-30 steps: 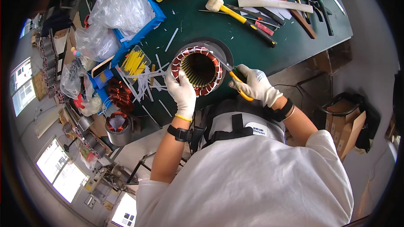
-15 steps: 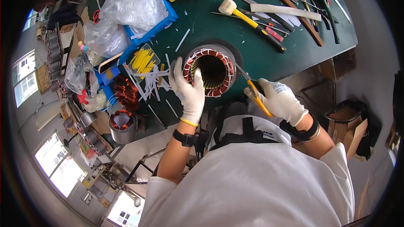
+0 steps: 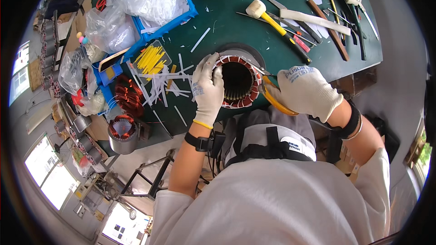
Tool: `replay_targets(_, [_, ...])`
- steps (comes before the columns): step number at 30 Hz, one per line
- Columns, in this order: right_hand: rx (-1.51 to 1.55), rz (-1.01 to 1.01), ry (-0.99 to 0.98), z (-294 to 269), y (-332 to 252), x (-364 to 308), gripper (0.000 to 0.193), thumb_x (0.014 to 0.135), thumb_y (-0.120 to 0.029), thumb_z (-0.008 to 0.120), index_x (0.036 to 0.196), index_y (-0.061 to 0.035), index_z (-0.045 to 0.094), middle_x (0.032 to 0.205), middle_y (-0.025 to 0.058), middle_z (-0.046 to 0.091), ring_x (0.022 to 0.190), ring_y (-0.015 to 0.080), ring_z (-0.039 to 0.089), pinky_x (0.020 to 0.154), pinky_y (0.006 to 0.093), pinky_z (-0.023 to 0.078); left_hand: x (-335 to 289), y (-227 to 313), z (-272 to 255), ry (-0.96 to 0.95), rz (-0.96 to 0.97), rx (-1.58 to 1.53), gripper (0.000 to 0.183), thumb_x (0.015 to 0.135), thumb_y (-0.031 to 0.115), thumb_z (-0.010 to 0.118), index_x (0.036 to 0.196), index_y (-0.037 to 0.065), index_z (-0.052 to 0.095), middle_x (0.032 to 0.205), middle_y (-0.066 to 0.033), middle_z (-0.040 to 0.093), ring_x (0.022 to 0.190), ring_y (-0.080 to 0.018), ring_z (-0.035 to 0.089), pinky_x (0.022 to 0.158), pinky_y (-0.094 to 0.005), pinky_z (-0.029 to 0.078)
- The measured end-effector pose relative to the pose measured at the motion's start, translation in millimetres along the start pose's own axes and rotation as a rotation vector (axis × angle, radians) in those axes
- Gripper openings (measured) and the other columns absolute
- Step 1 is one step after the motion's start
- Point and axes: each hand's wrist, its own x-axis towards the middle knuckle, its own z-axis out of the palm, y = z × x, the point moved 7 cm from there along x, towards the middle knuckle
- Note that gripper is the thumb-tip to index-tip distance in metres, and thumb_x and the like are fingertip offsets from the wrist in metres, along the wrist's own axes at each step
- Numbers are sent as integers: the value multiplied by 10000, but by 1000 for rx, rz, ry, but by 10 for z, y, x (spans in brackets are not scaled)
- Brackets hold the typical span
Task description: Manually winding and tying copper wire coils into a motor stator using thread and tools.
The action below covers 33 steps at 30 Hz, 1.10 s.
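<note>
A motor stator [image 3: 258, 84] with copper windings laced in white cord stands upright on the green table, its slotted bore facing up. My gloved left hand [image 3: 208, 88] grips its left rim, the thumb toward the bore. In my gloved right hand [image 3: 302, 90] is a pair of scissors [image 3: 276, 101] with yellow-orange handles. Their blades reach the upper right edge of the winding; whether they touch the cord or the copper I cannot tell.
Left of the stator lie white strips [image 3: 164, 84] and yellow strips [image 3: 151, 60]. Beyond them stands a blue bin [image 3: 188, 12] with plastic bags. A mallet [image 3: 272, 20], a file-like bar and other tools lie at the far right. A smaller stator [image 3: 122, 140] sits at the left edge.
My right hand has brought the scissors left and up, from beside the stator to its winding edge. My left hand has closed in on the left rim. The whole view has shifted slightly.
</note>
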Motion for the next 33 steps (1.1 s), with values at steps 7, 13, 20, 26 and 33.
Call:
replay_targets(7, [-31,-36,-22,-73,88,87,615,998,-516,445,870,25,708,751,177,696,734,344,703,694,396,577,11,-23,7,-13,0,21,320,911,26,611,1226,52,656,1203,-165,660,1123,-332,621,986,-405,484])
replay_targets(13, [41,-35,-74,49,235,122,596,998,-509,462,899,35,685,747,180,688,736,337,706,695,399,575,22,-23,15,-35,19,26,312,914,31,614,1221,54,663,1215,-165,654,1128,-329,620,983,-403,489])
replay_targets(20, [195,-19,-47,379,439,179,537,979,-502,507,937,8,673,771,177,697,722,314,713,677,388,579,98,-27,52,-71,69,15,357,876,46,643,1226,110,668,1222,-145,646,1085,-332,613,956,-427,477])
replay_targets(26, [246,-38,19,469,364,235,495,956,-461,551,1018,21,641,755,158,695,715,305,719,656,371,581,129,-7,61,-151,55,30,362,889,45,625,1242,116,664,1253,-145,631,1127,-330,598,994,-420,467])
replay_targets(33, [404,-92,16,624,458,310,475,959,-434,543,1006,30,631,808,183,694,813,317,719,726,379,574,145,-9,75,-197,52,47,358,898,36,615,1245,113,662,1273,-141,625,1151,-322,591,1001,-412,468])
